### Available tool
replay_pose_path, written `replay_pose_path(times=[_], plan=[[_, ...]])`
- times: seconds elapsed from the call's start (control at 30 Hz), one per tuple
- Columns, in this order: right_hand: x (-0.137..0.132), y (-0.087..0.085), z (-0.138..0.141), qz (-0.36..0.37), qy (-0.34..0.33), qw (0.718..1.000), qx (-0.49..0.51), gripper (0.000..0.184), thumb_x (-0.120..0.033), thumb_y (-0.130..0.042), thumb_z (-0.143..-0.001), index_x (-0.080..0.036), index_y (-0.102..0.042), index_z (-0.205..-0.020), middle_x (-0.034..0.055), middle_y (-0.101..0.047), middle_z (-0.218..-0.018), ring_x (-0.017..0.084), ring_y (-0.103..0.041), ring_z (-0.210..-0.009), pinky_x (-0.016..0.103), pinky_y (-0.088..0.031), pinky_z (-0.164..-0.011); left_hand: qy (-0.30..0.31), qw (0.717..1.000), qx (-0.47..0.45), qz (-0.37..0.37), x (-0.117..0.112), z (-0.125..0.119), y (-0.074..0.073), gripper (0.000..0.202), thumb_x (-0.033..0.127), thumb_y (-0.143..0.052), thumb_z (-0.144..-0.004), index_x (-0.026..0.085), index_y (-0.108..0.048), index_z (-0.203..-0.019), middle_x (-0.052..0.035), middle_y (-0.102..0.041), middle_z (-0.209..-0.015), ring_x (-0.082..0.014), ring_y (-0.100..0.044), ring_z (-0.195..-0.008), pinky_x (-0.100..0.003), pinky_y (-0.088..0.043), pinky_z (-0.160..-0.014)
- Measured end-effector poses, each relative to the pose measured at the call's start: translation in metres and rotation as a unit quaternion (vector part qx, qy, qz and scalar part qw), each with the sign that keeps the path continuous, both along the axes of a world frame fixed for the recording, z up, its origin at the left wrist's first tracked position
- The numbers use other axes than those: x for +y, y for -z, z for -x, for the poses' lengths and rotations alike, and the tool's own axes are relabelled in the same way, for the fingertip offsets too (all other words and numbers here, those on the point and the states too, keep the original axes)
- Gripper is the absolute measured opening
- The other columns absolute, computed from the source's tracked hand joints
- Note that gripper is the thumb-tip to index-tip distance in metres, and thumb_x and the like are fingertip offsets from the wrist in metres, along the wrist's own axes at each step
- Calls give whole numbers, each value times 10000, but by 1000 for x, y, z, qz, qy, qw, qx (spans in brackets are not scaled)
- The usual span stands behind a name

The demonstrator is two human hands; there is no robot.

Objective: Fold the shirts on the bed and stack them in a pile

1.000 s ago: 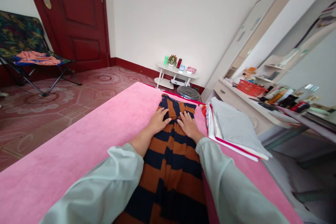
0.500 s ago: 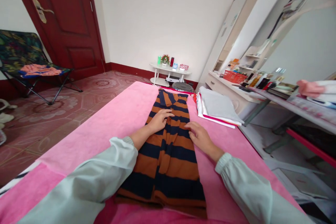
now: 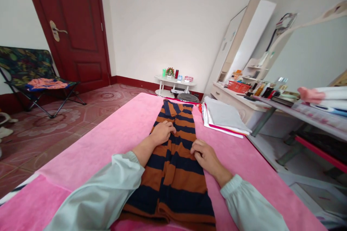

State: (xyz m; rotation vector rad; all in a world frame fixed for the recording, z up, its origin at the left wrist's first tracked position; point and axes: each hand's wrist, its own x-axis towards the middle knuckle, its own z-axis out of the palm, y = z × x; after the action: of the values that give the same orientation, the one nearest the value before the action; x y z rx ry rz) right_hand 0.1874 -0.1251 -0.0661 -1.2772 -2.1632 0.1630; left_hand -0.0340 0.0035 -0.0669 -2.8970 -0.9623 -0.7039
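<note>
A navy and brown striped shirt (image 3: 184, 180), folded into a long narrow strip, lies with its collar end away from me on a pink bed cover (image 3: 108, 130). Its middle has ridges and creases in the cloth. On its upper left part rests my left hand (image 3: 162, 132), fingers curled down and closed on the fabric. My right hand (image 3: 204, 155) is at the right edge, a little nearer to me, its bent fingers and thumb pinched on the cloth. The fingertips of both hands are partly hidden.
A stack of folded white and grey clothes (image 3: 225, 115) lies right of the shirt. Beyond the bed stands a small white table (image 3: 173, 81). A dressing table (image 3: 230, 94) with bottles and a red basket (image 3: 238, 86) is at right, a folding chair (image 3: 29, 68) at left.
Both hands have drawn slightly toward me along the shirt, and their fingers are more curled. The head view has tilted up a little and shifted.
</note>
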Motion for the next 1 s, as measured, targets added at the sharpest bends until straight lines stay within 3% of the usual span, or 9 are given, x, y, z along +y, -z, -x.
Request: replay_pose_path(times=[0.13,0.27,0.33,0.43,0.53,0.63,0.8,0.87,1.0], plan=[[-5,-4,3,-9,-4,1000,13,277,36,-436,-636,-207,-555,-697,16,-565,-828,161,-529,-823,291,-415,-744,-35,999,-20,24,-4,-1,-1,165,302,-503,-848,233,-651,-874,-36,-591,-956,-216,-514,-942,-348,-420,-866],[-16,-13,11,-3,-85,996,4,188,-88,-533,-765,-215,-609,-882,50,-585,-1001,181,-529,-934,321,-408,-823,-52,996,-27,69,-3,-1,2,337,534,-627,-736,253,-642,-922,-38,-567,-1029,-242,-504,-1002,-360,-421,-873],[-20,-15,13,18,-118,993,-6,104,-184,-516,-848,-208,-602,-794,39,-589,-873,165,-533,-835,306,-407,-764,-56,994,-20,91,0,0,3,344,479,-691,-675,267,-638,-941,-26,-563,-1049,-241,-506,-1004,-353,-424,-869],[-23,-14,13,35,-119,992,2,317,-255,-442,-915,-191,-501,-610,9,-509,-661,132,-477,-650,279,-373,-643,-68,991,-21,114,3,-1,4,274,363,-685,-672,283,-642,-930,-6,-568,-1052,-230,-513,-994,-343,-423,-865],[-24,-14,14,45,-121,991,21,307,-310,-444,-919,-187,-511,-646,25,-527,-708,136,-486,-678,278,-370,-646,-78,986,-27,142,4,-1,3,230,410,-632,-729,285,-649,-922,-6,-567,-1060,-231,-507,-1026,-349,-408,-895],[-25,-15,15,81,-134,986,49,341,-363,-430,-927,-184,-539,-658,30,-549,-727,133,-502,-680,269,-376,-641,-69,986,-14,154,4,-1,2,398,548,-667,-673,290,-636,-974,-21,-547,-1092,-256,-488,-1065,-370,-404,-911],[-24,-12,13,129,-97,984,76,496,-405,-368,-949,-193,-438,-506,-26,-415,-516,100,-408,-494,250,-305,-509,-62,984,3,166,7,1,4,466,423,-750,-590,304,-615,-1020,-12,-532,-1122,-263,-491,-1067,-389,-412,-914],[-24,-13,12,100,-76,990,63,474,-409,-395,-938,-194,-448,-518,-25,-426,-528,102,-408,-497,252,-308,-508,-66,983,-1,172,9,1,6,453,394,-745,-597,305,-617,-1022,-10,-531,-1133,-263,-490,-1078,-392,-410,-923],[-20,-17,9,27,-40,998,33,345,-398,-432,-923,-202,-591,-688,35,-605,-767,150,-545,-719,273,-407,-672,-61,982,-18,179,9,3,6,494,364,-746,-600,314,-607,-1071,-5,-539,-1131,-252,-496,-1073,-380,-412,-927]])
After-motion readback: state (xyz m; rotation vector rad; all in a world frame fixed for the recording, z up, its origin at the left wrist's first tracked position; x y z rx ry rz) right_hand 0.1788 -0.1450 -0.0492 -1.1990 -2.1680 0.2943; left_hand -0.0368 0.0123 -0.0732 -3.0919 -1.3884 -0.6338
